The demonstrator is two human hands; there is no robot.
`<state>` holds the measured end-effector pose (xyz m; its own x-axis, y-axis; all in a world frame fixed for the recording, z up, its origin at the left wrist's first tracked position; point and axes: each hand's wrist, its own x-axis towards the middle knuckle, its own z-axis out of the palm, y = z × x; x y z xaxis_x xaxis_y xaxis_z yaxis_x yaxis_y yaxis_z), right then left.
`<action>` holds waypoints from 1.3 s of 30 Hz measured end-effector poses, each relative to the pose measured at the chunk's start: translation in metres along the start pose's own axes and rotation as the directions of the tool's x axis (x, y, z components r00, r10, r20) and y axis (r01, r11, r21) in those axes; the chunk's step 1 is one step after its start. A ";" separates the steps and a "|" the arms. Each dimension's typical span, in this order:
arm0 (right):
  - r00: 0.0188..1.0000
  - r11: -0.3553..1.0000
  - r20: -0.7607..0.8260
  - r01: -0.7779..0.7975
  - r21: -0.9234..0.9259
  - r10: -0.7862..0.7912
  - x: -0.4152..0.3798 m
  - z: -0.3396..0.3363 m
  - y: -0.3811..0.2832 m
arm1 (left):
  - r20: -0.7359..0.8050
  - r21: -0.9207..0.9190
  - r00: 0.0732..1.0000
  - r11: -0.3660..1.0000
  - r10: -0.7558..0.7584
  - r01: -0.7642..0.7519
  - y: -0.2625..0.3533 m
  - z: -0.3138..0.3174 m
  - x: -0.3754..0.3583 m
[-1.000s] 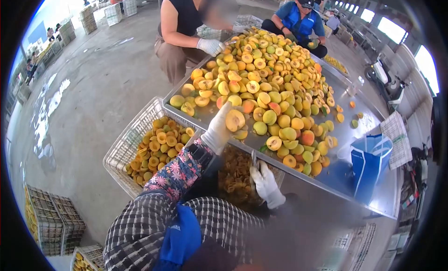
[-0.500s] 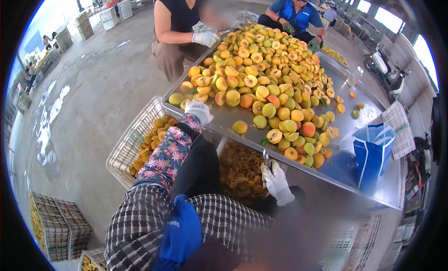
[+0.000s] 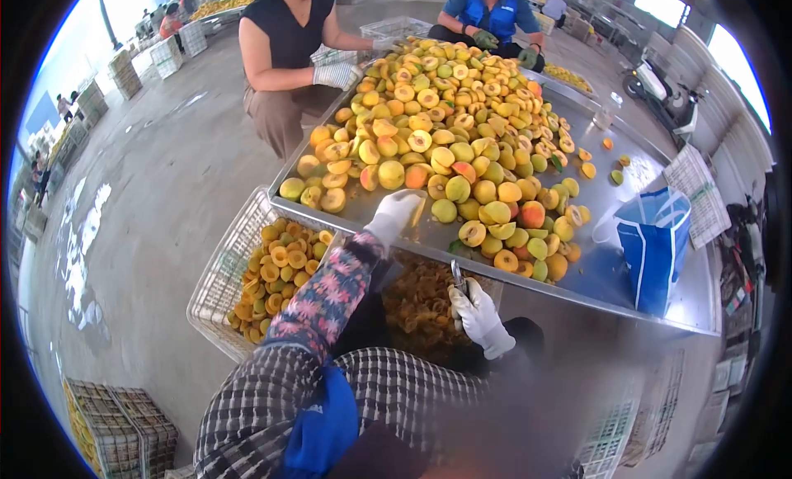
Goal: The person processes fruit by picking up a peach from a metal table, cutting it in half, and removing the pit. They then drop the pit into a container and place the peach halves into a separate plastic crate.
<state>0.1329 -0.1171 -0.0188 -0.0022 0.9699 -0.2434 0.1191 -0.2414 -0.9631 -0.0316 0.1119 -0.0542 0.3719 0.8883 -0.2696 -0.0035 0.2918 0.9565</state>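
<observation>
My left hand (image 3: 394, 218), in a white glove and flowered sleeve, reaches over the near edge of the metal table. Its fingers close around a yellow peach (image 3: 419, 212), mostly hidden by the glove. My right hand (image 3: 480, 316), also gloved, is below the table edge and grips a small metal tool (image 3: 458, 276); its working end is hard to make out. Beyond my left hand lies a big heap of yellow peaches (image 3: 462, 141), many halved, some with pits showing. A crate of peach halves (image 3: 276, 273) stands left of my arm, and brown scraps (image 3: 425, 302) lie below the table.
A blue-and-white bag (image 3: 656, 252) and a clear jar (image 3: 608, 112) stand on the metal table (image 3: 594, 289). Two co-workers sit at its far side, one with striped gloves (image 3: 337, 75). Stacked crates (image 3: 120, 425) are at lower left; a scooter (image 3: 660, 91) is at right.
My left hand has moved right from above the crate to the peach near the table edge and taken hold of it. My right hand still holds the tool. The view has shifted slightly.
</observation>
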 end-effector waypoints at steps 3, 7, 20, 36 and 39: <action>0.993 0.993 -0.026 0.118 -0.031 -0.119 0.012 0.000 0.001 | 0.080 -0.507 0.995 0.862 0.061 -0.012 -0.007 0.008 -0.018; 0.889 0.843 -0.093 0.387 -0.373 -0.449 0.035 0.011 -0.015 | 0.030 -0.641 0.996 0.766 0.086 -0.046 0.018 0.045 -0.060; 0.894 0.602 0.012 0.311 -0.735 -0.447 0.028 0.019 -0.034 | 0.028 -0.343 0.986 0.928 0.163 -0.144 0.022 0.060 -0.087; 0.954 0.742 0.285 -0.257 0.619 0.093 0.018 0.019 -0.029 | 0.024 -0.534 0.999 0.844 -0.044 0.050 0.027 0.076 -0.092; 0.999 0.891 0.051 -0.012 0.453 -0.013 0.031 0.029 -0.003 | 0.001 -0.518 1.000 0.855 -0.030 0.026 0.019 0.079 -0.086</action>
<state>0.1041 -0.0872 -0.0267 -0.0547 0.9700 -0.2367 -0.3440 -0.2409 -0.9076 0.0094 0.0129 -0.0037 0.3723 0.8790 -0.2979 -0.4747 0.4562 0.7527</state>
